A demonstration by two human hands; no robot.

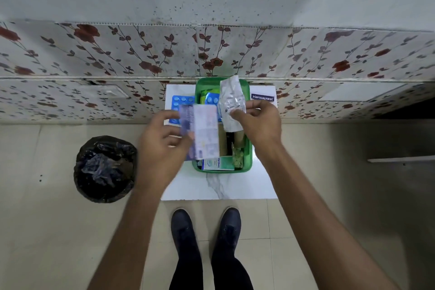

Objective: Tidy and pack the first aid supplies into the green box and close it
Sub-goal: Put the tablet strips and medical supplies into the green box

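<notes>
Over the white marble-look table, the green box sits open and half full, my left hand pinching a pale medicine carton by its near-left corner, my right hand gripping a crinkly silver blister strip above it.

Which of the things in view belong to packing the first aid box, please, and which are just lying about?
Part of the job:
green box
silver blister strip in the right hand
pale medicine carton in the left hand
blue blister pack beside the box
Hansaplast box

Just lying about:
black-lined bin
white marble-pattern board under the box
</notes>
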